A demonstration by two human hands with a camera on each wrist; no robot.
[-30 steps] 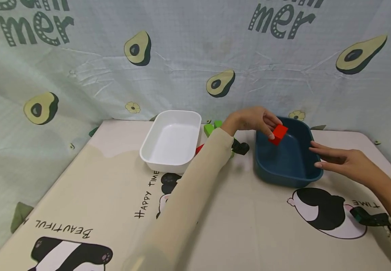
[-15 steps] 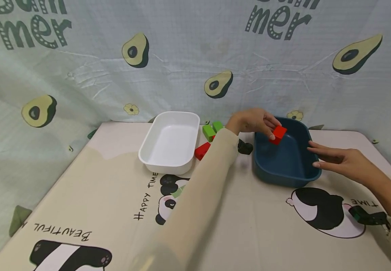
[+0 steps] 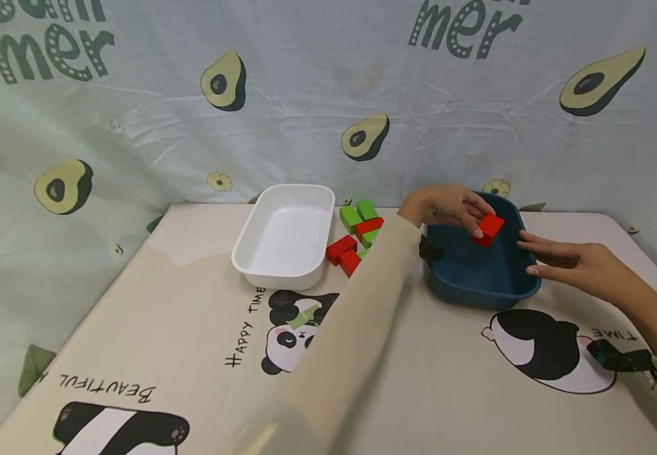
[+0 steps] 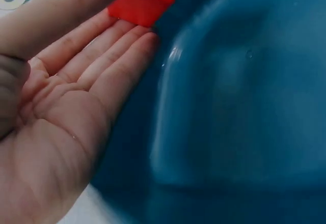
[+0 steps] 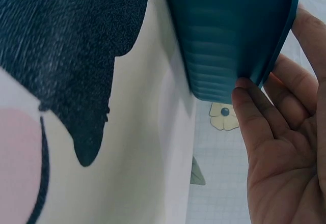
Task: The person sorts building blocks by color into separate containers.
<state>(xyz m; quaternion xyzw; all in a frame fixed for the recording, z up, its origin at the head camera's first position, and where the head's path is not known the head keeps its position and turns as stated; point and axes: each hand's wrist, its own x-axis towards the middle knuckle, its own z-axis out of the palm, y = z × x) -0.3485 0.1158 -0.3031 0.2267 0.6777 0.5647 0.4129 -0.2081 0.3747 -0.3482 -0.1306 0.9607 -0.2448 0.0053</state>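
- Two hands: the left hand (image 3: 450, 207) has thumb and fingers pinched on one red block (image 3: 489, 230), held over the blue bin; the right hand (image 3: 592, 262) has its fingers extended, touching the outside of that bin at the right.
- Two bins: one blue bin (image 3: 478, 296), one white bin (image 3: 285, 237), standing apart on the table (image 3: 186, 309).
- Seven loose blocks show between the bins: three red blocks (image 3: 369, 229) and four green blocks (image 3: 350, 219), bunched just beside the white bin.
- Writing on the tabletop: "HAPPY TIME", "BEAUTIFUL" upside down, and "TIME", also inverted. On the hanging cloth (image 3: 294, 139), "mer" reads twice, the letters above cut off.
- Five avocado prints on the cloth, one cropped at the right edge.
- The left sleeve (image 3: 362, 316) crosses the table, covering part of the loose pile and a printed panda (image 3: 287, 344).
- One black device (image 3: 618, 358) on the right wrist.
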